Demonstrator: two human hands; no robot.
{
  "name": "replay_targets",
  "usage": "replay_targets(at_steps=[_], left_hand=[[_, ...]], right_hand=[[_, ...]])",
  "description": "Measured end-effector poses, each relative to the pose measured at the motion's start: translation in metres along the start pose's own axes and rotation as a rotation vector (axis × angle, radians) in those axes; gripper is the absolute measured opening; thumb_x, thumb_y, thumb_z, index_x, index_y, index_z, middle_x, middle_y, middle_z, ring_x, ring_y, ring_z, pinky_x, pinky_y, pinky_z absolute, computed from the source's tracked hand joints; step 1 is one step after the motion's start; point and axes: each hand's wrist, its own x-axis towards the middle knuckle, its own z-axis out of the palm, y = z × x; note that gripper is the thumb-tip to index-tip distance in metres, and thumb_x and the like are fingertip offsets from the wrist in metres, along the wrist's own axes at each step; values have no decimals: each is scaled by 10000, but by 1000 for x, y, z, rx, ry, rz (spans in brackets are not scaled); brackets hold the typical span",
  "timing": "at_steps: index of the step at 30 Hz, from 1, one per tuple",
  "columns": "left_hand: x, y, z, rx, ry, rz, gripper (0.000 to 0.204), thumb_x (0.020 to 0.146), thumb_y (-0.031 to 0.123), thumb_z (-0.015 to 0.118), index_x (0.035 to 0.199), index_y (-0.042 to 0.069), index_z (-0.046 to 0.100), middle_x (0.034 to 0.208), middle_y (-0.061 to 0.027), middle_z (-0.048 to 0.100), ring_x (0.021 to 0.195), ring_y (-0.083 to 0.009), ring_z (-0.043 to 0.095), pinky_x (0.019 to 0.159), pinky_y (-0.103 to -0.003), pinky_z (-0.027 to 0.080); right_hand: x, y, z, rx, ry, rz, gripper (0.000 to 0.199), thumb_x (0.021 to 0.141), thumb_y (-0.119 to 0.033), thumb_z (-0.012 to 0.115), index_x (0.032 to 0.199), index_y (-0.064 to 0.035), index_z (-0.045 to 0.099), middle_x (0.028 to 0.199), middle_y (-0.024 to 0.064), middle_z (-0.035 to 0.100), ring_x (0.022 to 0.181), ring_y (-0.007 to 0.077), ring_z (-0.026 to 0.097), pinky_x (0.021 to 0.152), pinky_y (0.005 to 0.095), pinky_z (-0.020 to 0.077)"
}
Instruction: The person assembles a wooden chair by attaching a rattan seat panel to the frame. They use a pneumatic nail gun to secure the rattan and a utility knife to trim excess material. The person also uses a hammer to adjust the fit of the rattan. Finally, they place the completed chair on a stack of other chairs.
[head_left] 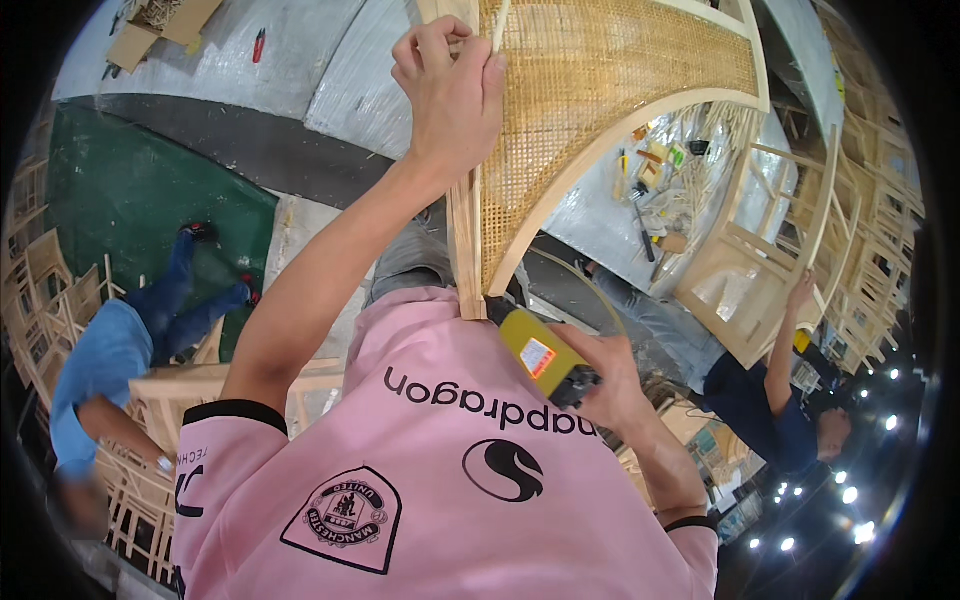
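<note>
A wooden frame [467, 250] with a woven cane panel [610, 60] stands upright against my front, its lower corner at my shirt. My left hand [450, 95] is closed near the top of its left rail, fingers curled over the wood. The thumb presses by a thin pale strip [499, 28] running down along the cane's edge. My right hand [612, 378] grips a yellow-green power tool [535, 345] with a black end. The tool's front meets the frame's lower corner; its tip is hidden.
Behind the frame, a worktable [590, 215] carries loose tools and thin sticks. A red-handled tool [259, 46] and a cardboard box [160, 35] lie at upper left. People stand at left [110, 370] and right [760, 400], among stacked wooden frames [770, 230].
</note>
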Motion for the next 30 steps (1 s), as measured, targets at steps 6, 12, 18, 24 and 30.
replay_targets(at_steps=[6,12,18,24,30], left_hand=[[1,2,0,29,11,-14,227,1029,229,604,1055,11,666,1315,-149,484,1233,-376,333,1033,-560,271],[-1,1,-3,25,6,-44,201,1008,209,616,1049,21,673,1311,-139,485,1240,-375,332,1020,-558,278],[2,5,-3,55,-9,-54,189,995,201,625,1041,23,672,1298,-133,488,1237,-370,338,1011,-554,285],[3,8,-6,57,-24,-75,172,989,194,628,1016,28,664,1301,-133,479,1234,-368,343,1005,-552,291],[5,13,-7,48,-16,-67,148,976,186,638,999,41,653,1298,-131,465,1257,-380,350,1007,-561,288]], right_hand=[[10,-11,8,-77,-30,34,570,722,-230,847,1244,-82,674,861,202,726,804,393,721,685,405,567],[15,-26,9,-107,-47,77,552,721,-189,842,1237,-89,673,860,196,728,802,391,721,688,405,571],[15,-35,16,-288,-98,167,390,734,-149,829,1085,-90,669,792,191,699,757,414,698,671,440,559],[27,-45,-1,-257,-89,121,430,714,-142,812,1113,-89,661,785,198,697,764,428,691,678,465,553],[43,-43,-12,-161,-39,114,604,663,-94,831,1237,-7,661,928,252,700,831,451,650,768,356,564]])
